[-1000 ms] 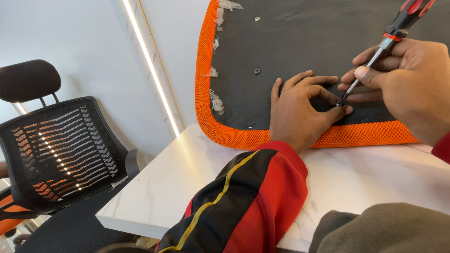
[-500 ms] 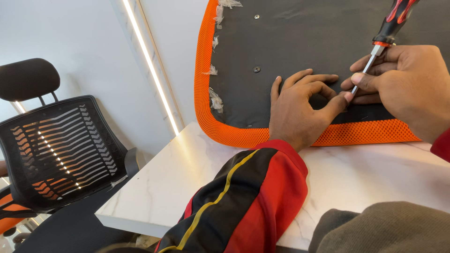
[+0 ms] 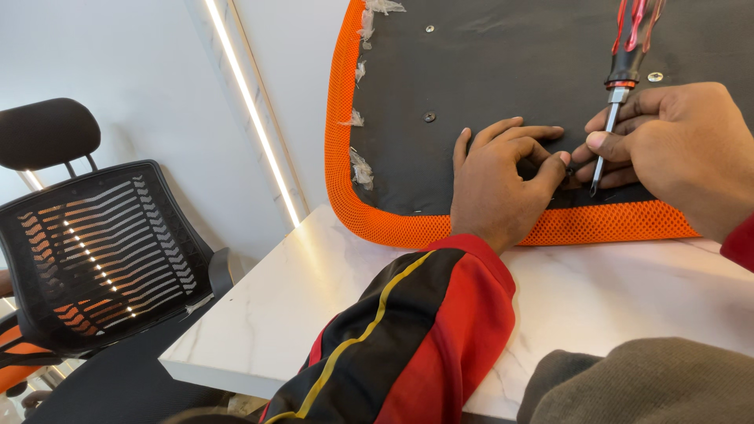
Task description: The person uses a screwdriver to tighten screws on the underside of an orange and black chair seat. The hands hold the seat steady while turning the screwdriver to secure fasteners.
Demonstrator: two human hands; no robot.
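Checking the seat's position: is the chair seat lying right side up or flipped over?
Flipped over. The chair seat shows its black underside with screws, orange mesh wrapped round the edge, resting on the white table.

Orange-edged black seat (image 3: 503, 86), white marbled table (image 3: 597, 290)

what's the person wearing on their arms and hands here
Both hands are bare: no gloves, rings or watch show. The left hand comes out of a jacket sleeve in red and black panels, with a thin yellow stripe along the seam. The right hand shows only a sliver of red cuff at the frame's edge.
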